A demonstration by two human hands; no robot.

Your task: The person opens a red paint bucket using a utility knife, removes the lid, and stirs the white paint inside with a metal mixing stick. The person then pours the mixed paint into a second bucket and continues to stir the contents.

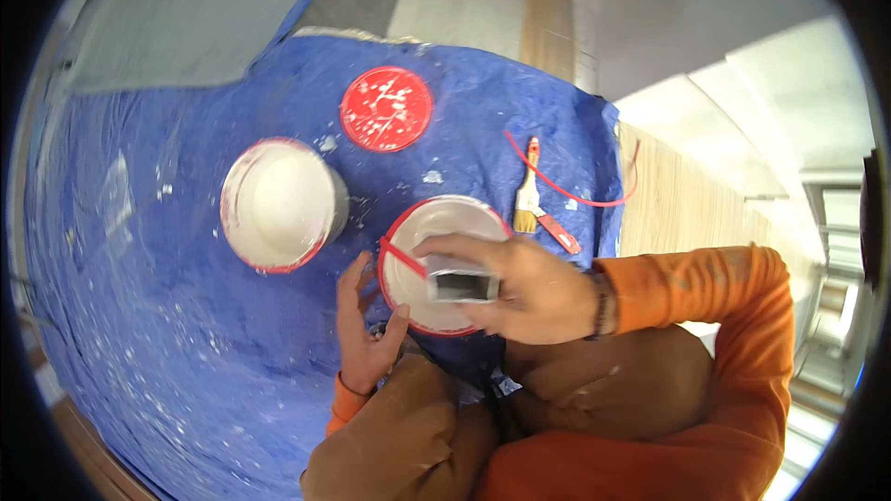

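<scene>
Head view, from my distant post: the right hand [538,292] is closed around a grey, hollow, metallic-looking rectangular object [462,284] over an open white bucket with a red rim [466,213], while the left hand [366,345] is half spread beside that rim, apparently gripping nothing. A round red lid spattered with white [387,109] lies on blue plastic sheeting [186,315], so I judge the opening done; a second red-rimmed white bucket [338,206] holds creamy white material [283,202], and what remains I cannot tell.
</scene>
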